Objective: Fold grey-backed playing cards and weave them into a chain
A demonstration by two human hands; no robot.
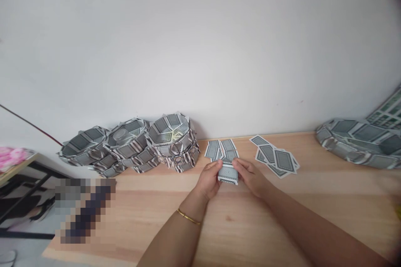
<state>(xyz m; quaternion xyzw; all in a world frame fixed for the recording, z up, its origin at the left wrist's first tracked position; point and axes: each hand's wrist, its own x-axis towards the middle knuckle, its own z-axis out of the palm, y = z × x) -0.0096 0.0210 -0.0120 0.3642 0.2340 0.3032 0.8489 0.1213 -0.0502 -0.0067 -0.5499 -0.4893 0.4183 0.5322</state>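
My left hand (210, 180) and my right hand (251, 176) meet at the middle of a wooden table (238, 225), fingers pinched on a folded piece of grey-backed playing cards (228, 173). Just beyond it lie a few joined cards (221, 149) flat on the table. A gold bangle (188, 217) circles my left wrist.
Several loose cards (275, 159) are spread to the right. Three stacked bowl-shaped baskets of folded cards (171, 139) stand against the white wall at the left. A larger folded-card ring (360, 142) sits at the far right. A blurred-out patch (83, 210) covers the table's left edge.
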